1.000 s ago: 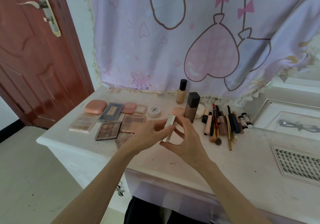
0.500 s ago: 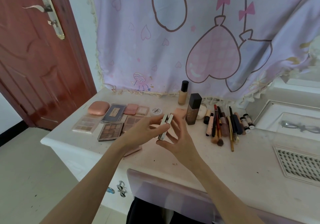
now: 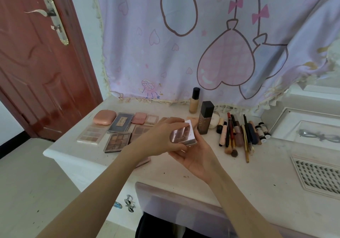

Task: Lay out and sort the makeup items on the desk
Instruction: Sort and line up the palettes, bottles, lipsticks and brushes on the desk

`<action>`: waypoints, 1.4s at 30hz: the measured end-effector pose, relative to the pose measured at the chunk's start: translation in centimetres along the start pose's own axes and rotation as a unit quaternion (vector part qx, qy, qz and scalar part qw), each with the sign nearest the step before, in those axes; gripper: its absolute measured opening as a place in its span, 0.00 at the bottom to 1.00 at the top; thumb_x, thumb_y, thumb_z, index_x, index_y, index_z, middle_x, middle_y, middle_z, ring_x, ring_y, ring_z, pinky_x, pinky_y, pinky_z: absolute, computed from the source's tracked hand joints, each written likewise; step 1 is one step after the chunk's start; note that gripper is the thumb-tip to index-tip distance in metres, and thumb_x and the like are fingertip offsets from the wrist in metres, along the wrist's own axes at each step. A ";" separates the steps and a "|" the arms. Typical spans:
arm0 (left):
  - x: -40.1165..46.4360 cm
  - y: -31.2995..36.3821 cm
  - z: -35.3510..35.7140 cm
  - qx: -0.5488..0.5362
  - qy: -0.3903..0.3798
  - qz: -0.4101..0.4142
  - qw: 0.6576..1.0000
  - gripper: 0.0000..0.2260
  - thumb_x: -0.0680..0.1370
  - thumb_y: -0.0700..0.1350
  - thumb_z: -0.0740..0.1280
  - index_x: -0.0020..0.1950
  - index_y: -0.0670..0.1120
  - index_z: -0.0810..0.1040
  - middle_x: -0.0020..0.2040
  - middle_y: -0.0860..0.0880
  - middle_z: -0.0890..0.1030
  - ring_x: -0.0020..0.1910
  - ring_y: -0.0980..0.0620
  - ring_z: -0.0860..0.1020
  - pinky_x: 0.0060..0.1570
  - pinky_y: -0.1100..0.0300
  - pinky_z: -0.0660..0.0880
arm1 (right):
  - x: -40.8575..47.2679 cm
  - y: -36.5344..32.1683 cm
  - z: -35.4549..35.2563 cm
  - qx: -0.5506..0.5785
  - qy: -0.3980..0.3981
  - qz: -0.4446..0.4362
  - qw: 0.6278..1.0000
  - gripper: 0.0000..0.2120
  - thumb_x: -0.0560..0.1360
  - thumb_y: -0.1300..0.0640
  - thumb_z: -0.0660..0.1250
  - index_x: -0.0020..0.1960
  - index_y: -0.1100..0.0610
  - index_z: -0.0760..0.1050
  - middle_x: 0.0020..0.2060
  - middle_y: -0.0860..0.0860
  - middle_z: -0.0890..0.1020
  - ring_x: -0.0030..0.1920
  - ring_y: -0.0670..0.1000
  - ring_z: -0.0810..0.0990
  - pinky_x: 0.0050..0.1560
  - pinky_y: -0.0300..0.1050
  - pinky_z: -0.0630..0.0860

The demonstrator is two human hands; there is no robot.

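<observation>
Turned flat since before, mirrored compact [image 3: 183, 134] gripped by both hands' fingers [image 3: 176, 122].

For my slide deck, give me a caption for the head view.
Both hands, left hand and right hand, hold a mirrored compact above the desk.

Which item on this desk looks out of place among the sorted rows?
A pink flat case lies alone near the desk's front edge, partly hidden under the left forearm, apart from the palettes. Both hands hold a mirrored compact.
</observation>
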State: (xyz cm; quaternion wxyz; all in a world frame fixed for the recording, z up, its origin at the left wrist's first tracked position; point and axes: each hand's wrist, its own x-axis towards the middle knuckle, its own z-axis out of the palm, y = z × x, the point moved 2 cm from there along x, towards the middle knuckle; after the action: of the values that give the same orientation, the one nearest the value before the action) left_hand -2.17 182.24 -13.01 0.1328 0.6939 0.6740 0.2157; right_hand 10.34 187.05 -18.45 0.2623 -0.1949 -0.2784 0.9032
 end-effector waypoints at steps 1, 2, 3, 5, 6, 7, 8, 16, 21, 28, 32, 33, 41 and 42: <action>0.0 0.2 -0.2 0.000 -0.008 0.006 1.000 0.25 0.72 0.54 0.70 0.68 0.54 0.69 0.63 0.55 0.71 0.59 0.54 0.68 0.56 0.64 0.64 | 0.0 0.1 0.1 0.015 -0.006 0.000 1.000 0.23 0.75 0.46 0.61 0.62 0.60 0.76 0.60 0.61 0.78 0.57 0.59 0.79 0.60 0.53 0.75; 0.1 0.4 -0.4 -0.005 -0.008 0.011 1.000 0.23 0.72 0.54 0.70 0.65 0.53 0.72 0.59 0.54 0.74 0.55 0.53 0.71 0.53 0.63 0.66 | 0.0 0.1 0.2 0.028 -0.011 -0.001 1.000 0.23 0.75 0.46 0.61 0.62 0.61 0.76 0.61 0.61 0.77 0.58 0.59 0.78 0.61 0.54 0.74; 0.1 0.4 -0.6 -0.014 -0.008 0.007 1.000 0.20 0.72 0.54 0.70 0.63 0.51 0.74 0.56 0.53 0.76 0.51 0.53 0.72 0.51 0.63 0.67 | 0.0 0.1 0.2 0.037 -0.014 -0.003 0.999 0.23 0.76 0.46 0.61 0.62 0.61 0.76 0.61 0.61 0.77 0.59 0.59 0.77 0.62 0.54 0.73; 0.0 0.1 -1.1 -0.041 -0.010 -0.017 0.999 0.18 0.73 0.52 0.69 0.62 0.52 0.76 0.55 0.52 0.77 0.49 0.56 0.74 0.49 0.67 0.68 | 0.2 0.1 0.0 0.045 -0.020 -0.005 0.999 0.22 0.76 0.47 0.61 0.62 0.61 0.76 0.60 0.61 0.77 0.58 0.59 0.76 0.64 0.55 0.71; -0.1 -0.1 -1.3 -0.057 -0.005 -0.030 0.998 0.18 0.74 0.52 0.69 0.63 0.54 0.75 0.56 0.54 0.78 0.51 0.58 0.75 0.52 0.67 0.68 | 0.2 0.1 -0.1 0.045 -0.022 -0.004 0.999 0.21 0.76 0.48 0.61 0.61 0.62 0.77 0.59 0.62 0.77 0.58 0.60 0.75 0.65 0.56 0.70; -0.1 -0.4 -1.5 -0.071 0.005 -0.037 0.997 0.17 0.75 0.50 0.68 0.64 0.54 0.75 0.57 0.55 0.78 0.53 0.59 0.75 0.55 0.66 0.69 | 0.3 0.1 -0.2 0.045 -0.021 -0.002 0.999 0.21 0.75 0.49 0.61 0.60 0.62 0.77 0.59 0.63 0.77 0.58 0.61 0.75 0.65 0.57 0.69; 0.0 -0.5 -1.7 -0.081 0.020 -0.036 0.996 0.16 0.75 0.48 0.68 0.63 0.53 0.76 0.56 0.56 0.79 0.53 0.59 0.75 0.55 0.67 0.70 | 0.4 0.2 -0.5 0.047 -0.020 0.000 0.999 0.21 0.76 0.49 0.60 0.60 0.63 0.77 0.58 0.64 0.77 0.58 0.62 0.75 0.65 0.58 0.69; 1.8 -1.3 -2.8 -0.188 0.151 -0.058 0.969 0.10 0.76 0.43 0.67 0.57 0.48 0.81 0.54 0.51 0.82 0.53 0.56 0.78 0.54 0.68 0.70 | 0.6 1.7 -1.1 0.047 -0.028 0.023 0.998 0.23 0.76 0.50 0.59 0.62 0.65 0.75 0.62 0.64 0.75 0.59 0.64 0.76 0.63 0.57 0.72; 1.9 -1.5 -2.1 -0.114 0.240 -0.050 0.963 0.15 0.77 0.44 0.66 0.63 0.49 0.76 0.57 0.50 0.76 0.56 0.52 0.74 0.56 0.62 0.70 | 0.6 1.8 -1.0 0.053 -0.051 -0.012 0.997 0.27 0.69 0.53 0.71 0.63 0.66 0.74 0.61 0.65 0.75 0.60 0.65 0.75 0.64 0.59 0.71; -1.1 -0.4 1.6 -0.002 0.155 -0.054 0.986 0.21 0.74 0.53 0.68 0.66 0.49 0.73 0.65 0.52 0.71 0.65 0.53 0.67 0.61 0.67 0.59 | 1.4 1.0 -1.4 0.101 -0.026 -0.062 0.993 0.20 0.78 0.55 0.56 0.65 0.65 0.71 0.62 0.62 0.74 0.58 0.60 0.77 0.66 0.53 0.69; -1.4 -0.4 2.8 -0.003 0.115 -0.066 0.991 0.27 0.72 0.58 0.68 0.69 0.52 0.70 0.69 0.53 0.69 0.66 0.55 0.67 0.62 0.67 0.58 | 1.5 1.0 -1.1 0.078 -0.009 -0.059 0.995 0.18 0.79 0.56 0.55 0.61 0.64 0.75 0.58 0.60 0.77 0.58 0.57 0.77 0.66 0.50 0.69; -1.4 -0.4 2.8 -0.006 0.121 -0.064 0.991 0.27 0.72 0.59 0.68 0.68 0.51 0.71 0.67 0.53 0.70 0.65 0.54 0.68 0.62 0.65 0.60 | 1.5 1.0 -1.1 0.074 -0.006 -0.060 0.995 0.18 0.79 0.56 0.55 0.62 0.65 0.74 0.58 0.60 0.78 0.58 0.57 0.77 0.66 0.50 0.69; -1.6 -0.8 2.8 -0.031 0.137 -0.053 0.989 0.24 0.74 0.56 0.67 0.68 0.50 0.71 0.67 0.53 0.69 0.66 0.56 0.66 0.61 0.70 0.57 | 2.1 1.0 -0.7 0.062 -0.042 -0.072 0.995 0.25 0.70 0.59 0.70 0.65 0.64 0.71 0.58 0.59 0.78 0.57 0.55 0.79 0.60 0.46 0.76; -1.7 -1.0 2.6 -0.036 0.139 -0.055 0.988 0.24 0.74 0.54 0.68 0.69 0.50 0.70 0.67 0.53 0.68 0.66 0.56 0.66 0.59 0.72 0.56 | 2.3 1.0 -0.5 0.053 -0.043 -0.068 0.995 0.27 0.69 0.58 0.72 0.66 0.64 0.70 0.59 0.59 0.78 0.57 0.55 0.79 0.61 0.45 0.73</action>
State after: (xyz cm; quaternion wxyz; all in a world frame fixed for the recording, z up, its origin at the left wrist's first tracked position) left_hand -1.82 180.92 -15.96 0.0743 0.6137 0.7147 0.3271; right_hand 8.45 187.85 -19.93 0.3208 -0.1220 -0.2540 0.9042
